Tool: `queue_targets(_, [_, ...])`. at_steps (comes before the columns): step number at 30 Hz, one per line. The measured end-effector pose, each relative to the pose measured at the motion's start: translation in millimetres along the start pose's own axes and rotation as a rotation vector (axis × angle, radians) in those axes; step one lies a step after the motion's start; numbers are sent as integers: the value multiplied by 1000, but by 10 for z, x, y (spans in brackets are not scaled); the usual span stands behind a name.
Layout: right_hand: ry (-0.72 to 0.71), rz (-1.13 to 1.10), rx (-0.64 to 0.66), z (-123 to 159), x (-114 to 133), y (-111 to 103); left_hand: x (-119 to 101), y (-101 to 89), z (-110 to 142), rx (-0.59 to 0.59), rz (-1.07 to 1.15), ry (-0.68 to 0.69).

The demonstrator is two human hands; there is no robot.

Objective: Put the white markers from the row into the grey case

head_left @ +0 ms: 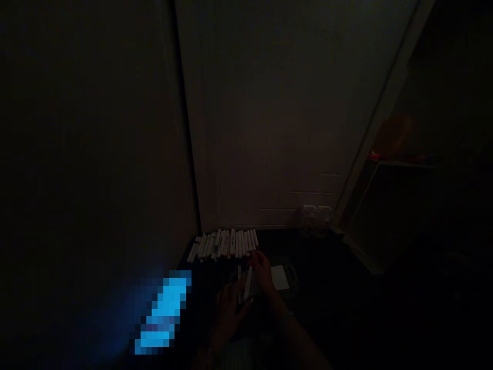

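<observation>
The light is very dim. Near the middle bottom, my right hand [263, 272] is closed on the upper end of a white marker pen [248, 283], which slants down towards my left hand [230, 299]. My left hand lies low beside it, thumb and fingers apart. A second white marker pen [239, 275] stands out just beyond the left fingers; I cannot make out whether they touch it. Behind both hands, a row of several white marker pens [227, 244] lies side by side. To the right of my right hand is a clear-looking case [293, 280] with a pale sheet [280, 277] in it.
A bright blue, pixelated panel [164, 313] glows at the lower left. Pale panels [277, 113] rise behind the dark surface. A clear container [316, 218] stands against them at the right. Further right is a shelf [404, 163] with an orange thing [393, 134] on it.
</observation>
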State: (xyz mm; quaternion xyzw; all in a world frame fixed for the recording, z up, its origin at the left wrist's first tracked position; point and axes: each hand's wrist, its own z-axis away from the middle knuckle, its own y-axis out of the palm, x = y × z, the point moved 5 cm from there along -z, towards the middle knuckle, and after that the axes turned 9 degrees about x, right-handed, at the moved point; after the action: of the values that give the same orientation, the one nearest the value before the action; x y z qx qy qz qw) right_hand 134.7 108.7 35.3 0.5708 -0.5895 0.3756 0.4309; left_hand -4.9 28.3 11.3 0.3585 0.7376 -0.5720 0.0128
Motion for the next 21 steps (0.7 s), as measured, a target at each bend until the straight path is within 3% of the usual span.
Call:
queue_targets(3, [-8,40,-14,-34,21,-37,35,-4,-22,7,33,-19])
queue_targets(10, [7,91,-7,14,18,-136,17,-79,-38,-140,51,-15])
queue_targets(21, [11,254,225,-75,-100,13,49,33,-79,-13,83,64])
